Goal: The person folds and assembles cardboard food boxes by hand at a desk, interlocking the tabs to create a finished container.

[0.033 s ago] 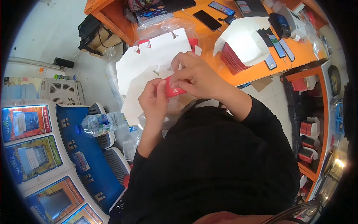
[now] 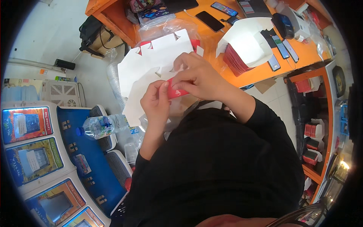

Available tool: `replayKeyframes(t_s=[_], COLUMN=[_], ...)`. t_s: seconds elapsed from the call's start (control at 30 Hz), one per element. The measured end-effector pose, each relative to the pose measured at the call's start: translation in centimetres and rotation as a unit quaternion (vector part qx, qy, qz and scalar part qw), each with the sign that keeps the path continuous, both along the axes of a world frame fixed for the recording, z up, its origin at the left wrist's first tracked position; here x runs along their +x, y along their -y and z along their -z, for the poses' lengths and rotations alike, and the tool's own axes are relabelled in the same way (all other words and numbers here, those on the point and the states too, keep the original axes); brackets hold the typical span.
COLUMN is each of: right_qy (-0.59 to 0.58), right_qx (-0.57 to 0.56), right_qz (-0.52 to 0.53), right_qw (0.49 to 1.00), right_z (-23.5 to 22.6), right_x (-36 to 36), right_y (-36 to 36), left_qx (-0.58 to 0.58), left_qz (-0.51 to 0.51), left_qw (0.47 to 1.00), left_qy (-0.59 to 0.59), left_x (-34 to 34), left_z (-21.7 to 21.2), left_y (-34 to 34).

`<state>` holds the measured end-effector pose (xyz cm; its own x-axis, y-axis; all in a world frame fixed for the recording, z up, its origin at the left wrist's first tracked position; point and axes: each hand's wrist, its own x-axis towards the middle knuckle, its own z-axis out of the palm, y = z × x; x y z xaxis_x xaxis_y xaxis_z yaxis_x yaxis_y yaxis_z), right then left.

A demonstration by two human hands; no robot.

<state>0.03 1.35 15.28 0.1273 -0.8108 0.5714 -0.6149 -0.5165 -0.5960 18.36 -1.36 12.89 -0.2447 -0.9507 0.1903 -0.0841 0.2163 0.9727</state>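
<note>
Both hands are on one red-and-white paper food box (image 2: 179, 92) in front of my body. My left hand (image 2: 157, 100) pinches the left end of its red side between thumb and fingers. From the right, my right hand (image 2: 196, 75) grips the upper edge of the same red side with bent fingers. The rest of that box is partly hidden behind my hands. Flat white box blanks (image 2: 159, 49) with cut slots lie just beyond and under it. A nested stack of folded boxes (image 2: 247, 41), white inside and red outside, stands to the right on the orange table (image 2: 261, 75).
Several phones (image 2: 209, 21) and cables lie on the table's far side. Clear plastic wrapping (image 2: 166, 26) is behind the blanks. To the left, a plastic bottle (image 2: 100, 126) lies over a blue-and-white drink dispenser (image 2: 81, 151). An orange-framed cabinet (image 2: 321, 147) with red boxes stands at the right.
</note>
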Motion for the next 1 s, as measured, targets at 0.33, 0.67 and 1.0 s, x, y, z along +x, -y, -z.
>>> replayKeyframes(t_s=[0.33, 0.67, 1.0], right_qy=[0.661, 0.01, -0.027], right_qx=[0.166, -0.257, -0.164], right_qz=[0.044, -0.176, -0.021], right_qw=[0.731, 0.95, 0.986], right_z=[-2.4, 0.6, 0.2], right_x=[-5.3, 1.7, 0.2], right_y=[1.4, -2.8, -2.4], left_qx=[-0.435, 0.221, 0.161], left_qz=[0.133, 0.101, 0.09], left_qw=[0.887, 0.925, 0.971], left_qy=[0.076, -0.292, -0.154], left_x=[4.1, 0.5, 0.3], left_z=[0.4, -3.9, -3.3], left_y=[2.3, 2.2, -0.1])
